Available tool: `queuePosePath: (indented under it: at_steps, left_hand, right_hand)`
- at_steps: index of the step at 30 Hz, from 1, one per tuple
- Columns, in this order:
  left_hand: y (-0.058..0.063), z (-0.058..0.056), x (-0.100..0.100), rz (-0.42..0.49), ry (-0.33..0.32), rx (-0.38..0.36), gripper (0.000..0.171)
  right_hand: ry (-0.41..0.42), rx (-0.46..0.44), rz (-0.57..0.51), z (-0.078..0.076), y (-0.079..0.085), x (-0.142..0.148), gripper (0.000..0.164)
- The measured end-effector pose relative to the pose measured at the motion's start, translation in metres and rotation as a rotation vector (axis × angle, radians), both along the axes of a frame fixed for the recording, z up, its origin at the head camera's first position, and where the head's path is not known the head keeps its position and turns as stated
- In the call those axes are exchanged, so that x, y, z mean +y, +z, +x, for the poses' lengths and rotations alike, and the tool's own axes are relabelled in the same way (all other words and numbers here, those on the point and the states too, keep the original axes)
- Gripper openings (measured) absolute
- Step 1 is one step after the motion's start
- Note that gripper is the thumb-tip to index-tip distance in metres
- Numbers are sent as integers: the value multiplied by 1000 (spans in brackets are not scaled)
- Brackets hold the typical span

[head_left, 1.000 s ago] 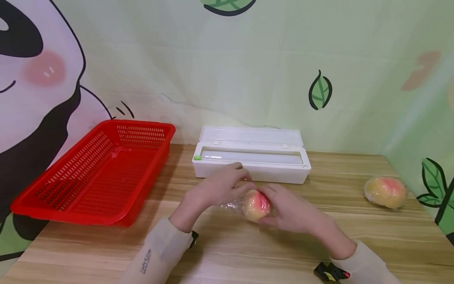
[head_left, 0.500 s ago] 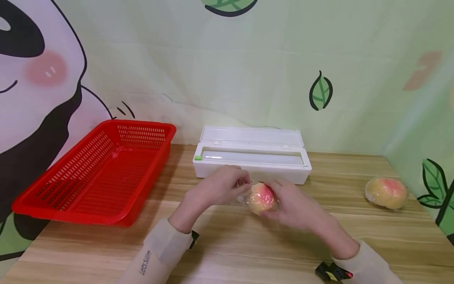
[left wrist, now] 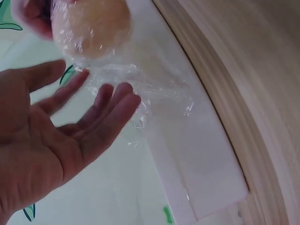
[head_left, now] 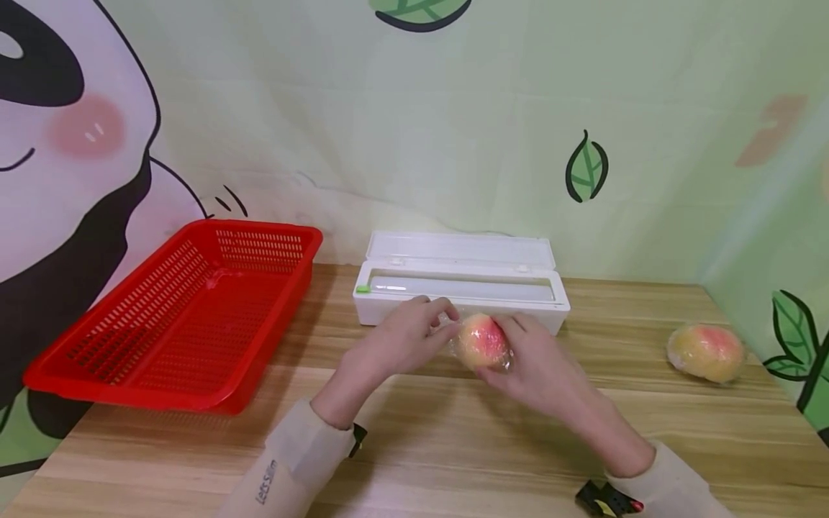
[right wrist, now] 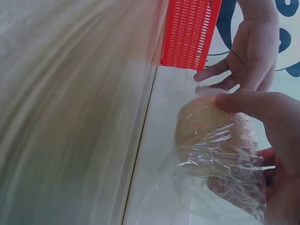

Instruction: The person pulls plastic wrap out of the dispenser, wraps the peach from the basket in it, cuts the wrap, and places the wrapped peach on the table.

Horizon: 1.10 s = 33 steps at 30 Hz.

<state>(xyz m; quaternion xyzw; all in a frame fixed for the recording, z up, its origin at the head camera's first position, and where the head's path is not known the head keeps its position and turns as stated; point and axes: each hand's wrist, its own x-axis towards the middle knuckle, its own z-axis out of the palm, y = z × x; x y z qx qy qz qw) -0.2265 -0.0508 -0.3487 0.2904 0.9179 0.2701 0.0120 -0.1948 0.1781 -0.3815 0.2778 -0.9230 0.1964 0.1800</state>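
Note:
A yellow-and-pink peach, loosely wrapped in clear cling film, is held above the table in front of the white box. My right hand grips it from the right, thumb pressed on the film in the right wrist view. Loose film trails off the peach toward my left hand. In the left wrist view that hand's fingers are spread and softly bent, right at the film's edge, with thumb and forefinger apart. A second wrapped peach lies at the table's right side.
Behind the hands stands a white cling film dispenser, lid raised, with a film roll inside. To the left is a red perforated plastic basket. A printed cloth backdrop hangs behind the wooden table.
The peach has risen slightly and moved right, toward the dispenser, in my right hand. My left fingers have loosened and spread beside the film.

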Motion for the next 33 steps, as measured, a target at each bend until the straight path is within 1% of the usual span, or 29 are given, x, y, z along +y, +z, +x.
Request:
queuePosePath:
  at_steps: [2, 5, 12, 18, 26, 29, 33]
  left_hand:
    - [-1, -1, 2, 39, 19, -9, 26]
    - [-3, -2, 4, 97, 28, -31, 26]
    - [-7, -3, 6, 197, 12, -66, 31]
    - [-11, -8, 6, 327, 2, -100, 31]
    - [-10, -7, 10, 448, 94, -153, 32]
    - [-10, -7, 10, 487, 110, -184, 30]
    - [-9, -6, 11, 557, 115, -236, 25]
  right_hand:
    - [-1, 38, -2, 0, 0, 0, 77]
    - [1, 76, -8, 2, 1, -1, 80]
    - [2, 129, -32, 4, 1, -2, 80]
    - [20, 192, -61, 6, 2, -4, 81]
    - [55, 299, -90, 7, 2, -6, 83]
    - [61, 336, -92, 7, 3, -7, 82]
    - [65, 371, -89, 8, 3, -8, 83]
